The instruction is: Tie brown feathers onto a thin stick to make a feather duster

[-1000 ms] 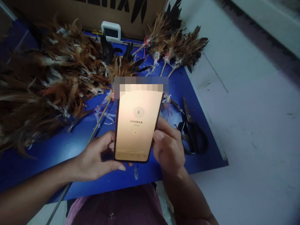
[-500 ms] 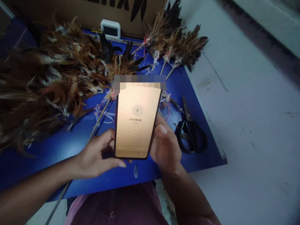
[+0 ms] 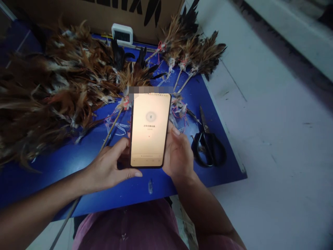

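A smartphone (image 3: 149,146) with a lit, cream-coloured screen is held upright over the blue table, a Bluetooth symbol in its middle. My left hand (image 3: 110,166) grips its left edge, the thumb stretched out below the phone's lower corner. Around the right edge and back curls my right hand (image 3: 179,151), its thumb beside the screen; the fingers behind are hidden. Just right of that hand lie black-handled scissors (image 3: 212,149), blades pointing away. Behind the phone is a feather bundle (image 3: 136,74) tied to a thin stick (image 3: 112,129).
A large heap of brown feathers (image 3: 73,76) covers the table's left side. Several feather dusters (image 3: 188,52) lie at the back right. A white digital timer (image 3: 122,33) stands before a cardboard box (image 3: 104,15). The blue table's (image 3: 229,173) right edge adjoins a pale wall (image 3: 281,146).
The phone has moved slightly farther from me and looks smaller. My right hand has shifted a little left and up with it. Both hands still hold the phone.
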`<state>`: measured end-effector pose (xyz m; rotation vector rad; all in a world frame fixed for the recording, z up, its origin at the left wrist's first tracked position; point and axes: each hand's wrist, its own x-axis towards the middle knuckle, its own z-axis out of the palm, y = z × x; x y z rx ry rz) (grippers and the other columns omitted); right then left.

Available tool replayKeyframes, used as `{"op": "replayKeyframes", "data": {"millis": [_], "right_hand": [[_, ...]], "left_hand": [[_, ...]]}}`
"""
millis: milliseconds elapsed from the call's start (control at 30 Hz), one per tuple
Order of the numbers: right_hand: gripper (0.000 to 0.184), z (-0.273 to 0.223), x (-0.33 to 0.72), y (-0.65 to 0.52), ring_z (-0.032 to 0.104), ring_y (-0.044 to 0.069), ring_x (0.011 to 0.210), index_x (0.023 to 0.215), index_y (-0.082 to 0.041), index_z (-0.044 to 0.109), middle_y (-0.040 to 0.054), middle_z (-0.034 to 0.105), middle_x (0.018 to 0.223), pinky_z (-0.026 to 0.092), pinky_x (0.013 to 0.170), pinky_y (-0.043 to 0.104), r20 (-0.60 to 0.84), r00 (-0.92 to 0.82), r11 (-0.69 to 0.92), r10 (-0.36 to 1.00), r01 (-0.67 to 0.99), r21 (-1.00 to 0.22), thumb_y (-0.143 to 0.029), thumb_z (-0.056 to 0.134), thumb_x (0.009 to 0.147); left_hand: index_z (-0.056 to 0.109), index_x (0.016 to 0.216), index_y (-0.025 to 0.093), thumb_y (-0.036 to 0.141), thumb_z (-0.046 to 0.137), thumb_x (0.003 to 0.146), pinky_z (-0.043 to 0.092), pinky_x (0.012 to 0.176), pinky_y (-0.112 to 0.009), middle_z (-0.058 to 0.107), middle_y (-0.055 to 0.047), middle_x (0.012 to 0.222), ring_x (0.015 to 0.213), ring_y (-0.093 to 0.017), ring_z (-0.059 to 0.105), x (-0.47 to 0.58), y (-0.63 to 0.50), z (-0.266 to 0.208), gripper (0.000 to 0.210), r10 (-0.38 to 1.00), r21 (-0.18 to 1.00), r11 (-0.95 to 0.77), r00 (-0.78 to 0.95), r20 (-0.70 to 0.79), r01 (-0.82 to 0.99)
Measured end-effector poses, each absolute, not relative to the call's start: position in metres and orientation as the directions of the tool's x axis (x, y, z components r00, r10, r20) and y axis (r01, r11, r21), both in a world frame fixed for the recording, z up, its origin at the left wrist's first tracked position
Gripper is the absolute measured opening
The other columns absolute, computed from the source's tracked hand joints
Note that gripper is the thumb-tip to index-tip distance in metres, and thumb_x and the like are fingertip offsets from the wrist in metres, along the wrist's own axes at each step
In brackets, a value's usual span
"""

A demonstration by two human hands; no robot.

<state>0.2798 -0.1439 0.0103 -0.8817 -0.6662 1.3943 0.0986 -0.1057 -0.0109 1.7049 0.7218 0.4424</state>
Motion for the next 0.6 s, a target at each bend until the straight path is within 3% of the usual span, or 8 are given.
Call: {"op": "replayKeyframes", "data": {"millis": [100, 300, 467, 600], "right_hand": [[0.041, 0.009, 0.281, -0.142, 0.06, 0.029, 0.114, 0.107, -0.027, 0.061, 0.0053, 0.071, 0.102, 0.052, 0.09, 0.047, -0.113, 0.103, -0.053, 0.988, -0.459, -0.887, -0.058, 0.043, 0.085], [0.042, 0.006, 0.282, -0.137, 0.061, 0.03, 0.114, 0.108, -0.027, 0.059, 0.0055, 0.07, 0.107, 0.052, 0.089, 0.048, -0.099, 0.121, -0.031, 0.988, -0.471, -0.882, -0.058, 0.044, 0.082], [0.048, 0.006, 0.281, -0.136, 0.065, 0.031, 0.105, 0.113, -0.025, 0.056, 0.008, 0.07, 0.11, 0.054, 0.086, 0.049, -0.149, 0.045, -0.101, 0.988, -0.545, -0.832, -0.059, 0.049, 0.079], [0.049, 0.005, 0.28, -0.136, 0.064, 0.031, 0.108, 0.114, -0.023, 0.057, 0.0089, 0.07, 0.11, 0.054, 0.087, 0.049, -0.142, 0.064, -0.08, 0.988, -0.569, -0.818, -0.057, 0.053, 0.078]], "left_hand": [[0.052, 0.1, 0.021, 0.033, 0.079, 0.071, 0.058, 0.07, -0.033, 0.073, -0.005, 0.097, 0.082, -0.024, 0.072, 0.098, -0.101, -0.004, 0.042, 0.664, 0.947, -0.179, 0.743, -0.085, 0.268], [0.055, 0.099, 0.021, 0.035, 0.077, 0.071, 0.049, 0.052, -0.024, 0.073, -0.001, 0.083, 0.064, -0.018, 0.068, 0.091, -0.089, 0.009, 0.038, 0.628, 0.888, -0.284, 0.77, -0.112, 0.361], [0.056, 0.105, 0.019, 0.036, 0.054, 0.092, 0.047, 0.056, -0.021, 0.071, 0.0, 0.081, 0.058, -0.011, 0.061, 0.072, -0.081, 0.014, 0.021, 0.741, 0.853, -0.331, 0.67, -0.029, 0.403], [0.06, 0.097, 0.017, 0.027, 0.05, 0.094, 0.042, 0.055, -0.02, 0.061, 0.004, 0.066, 0.054, -0.007, 0.051, 0.057, -0.067, 0.01, 0.015, 0.871, 0.784, -0.345, 0.488, 0.062, 0.516]]}}
